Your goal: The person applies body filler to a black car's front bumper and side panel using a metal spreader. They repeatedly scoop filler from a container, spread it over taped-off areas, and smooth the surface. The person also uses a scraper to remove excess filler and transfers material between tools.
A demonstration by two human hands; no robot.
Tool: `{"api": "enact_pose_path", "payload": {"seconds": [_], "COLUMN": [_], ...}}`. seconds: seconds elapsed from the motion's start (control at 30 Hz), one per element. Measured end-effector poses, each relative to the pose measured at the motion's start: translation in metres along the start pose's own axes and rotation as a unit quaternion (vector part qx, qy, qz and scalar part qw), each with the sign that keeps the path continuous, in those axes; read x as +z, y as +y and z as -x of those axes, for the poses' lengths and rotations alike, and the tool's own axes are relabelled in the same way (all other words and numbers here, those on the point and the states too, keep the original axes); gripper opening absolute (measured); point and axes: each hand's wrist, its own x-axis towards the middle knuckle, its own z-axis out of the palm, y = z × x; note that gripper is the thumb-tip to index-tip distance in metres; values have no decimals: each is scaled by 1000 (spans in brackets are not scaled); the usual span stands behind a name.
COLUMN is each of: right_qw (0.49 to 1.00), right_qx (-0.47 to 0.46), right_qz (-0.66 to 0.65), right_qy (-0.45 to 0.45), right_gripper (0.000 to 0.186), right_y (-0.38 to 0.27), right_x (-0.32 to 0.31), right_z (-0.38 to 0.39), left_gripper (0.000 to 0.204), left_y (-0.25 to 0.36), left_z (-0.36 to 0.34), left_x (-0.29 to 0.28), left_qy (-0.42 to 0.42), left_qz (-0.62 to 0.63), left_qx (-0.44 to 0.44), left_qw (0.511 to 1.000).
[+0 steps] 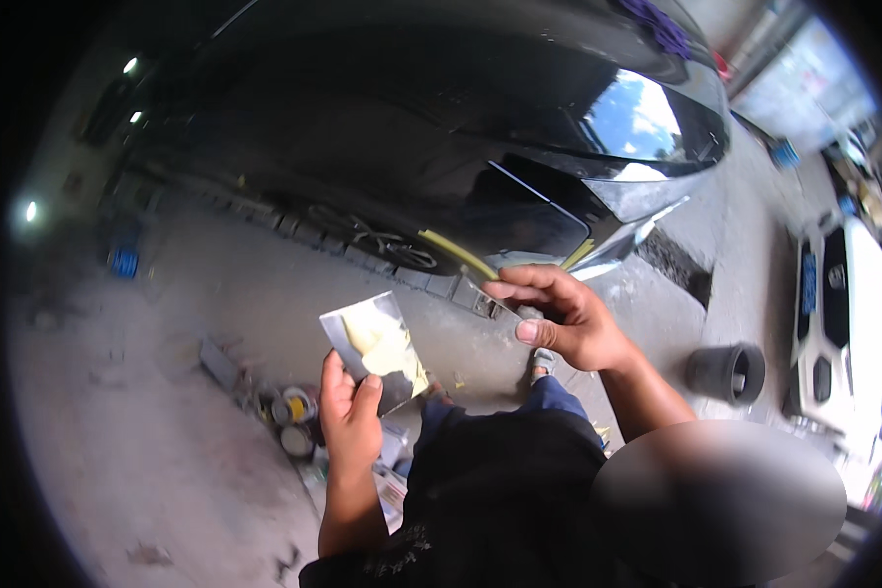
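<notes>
My left hand [351, 416] grips a flat, thin mixing board [399, 389] by its lower left edge, thumb on top. Pale yellow putty [380, 338] is smeared over the board's face. To the right of it, my right hand [573, 318] pinches a thin flat scraper [501, 303] between thumb and fingers; it shows nearly edge-on, so its full shape is hidden. The scraper is apart from the board. Beyond both hands stands a black car [363, 137], with yellow masking tape [458, 255] along its wheel arch.
Cans and a tape roll [292, 407] sit on the concrete floor at my left. A dark bucket [725, 373] stands at the right, near a white car [838, 323]. A purple cloth [657, 27] lies on the black car. A blue object [123, 263] is far left.
</notes>
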Motion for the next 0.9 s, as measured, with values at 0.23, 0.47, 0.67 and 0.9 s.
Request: {"api": "enact_pose_path", "payload": {"seconds": [0.23,0.47,0.67,0.9], "right_qw": [916,878,803,746], "right_qx": [-35,-95,-112,-191], "right_qz": [-360,-351,-397,-378], "right_qy": [172,312,430,515], "right_gripper": [57,61,60,56], "right_y": [45,86,167,240], "right_x": [35,23,22,43], "right_z": [5,56,82,68], "left_gripper": [55,56,48,49], "left_y": [15,6,-29,-75], "left_z": [-66,-109,-132,-165], "left_x": [-31,-3,-11,-20], "left_qy": [-105,-233,-279,-363], "left_qz": [81,56,-98,-204], "left_qx": [-101,-201,-225,-293], "left_qw": [986,950,928,861]}}
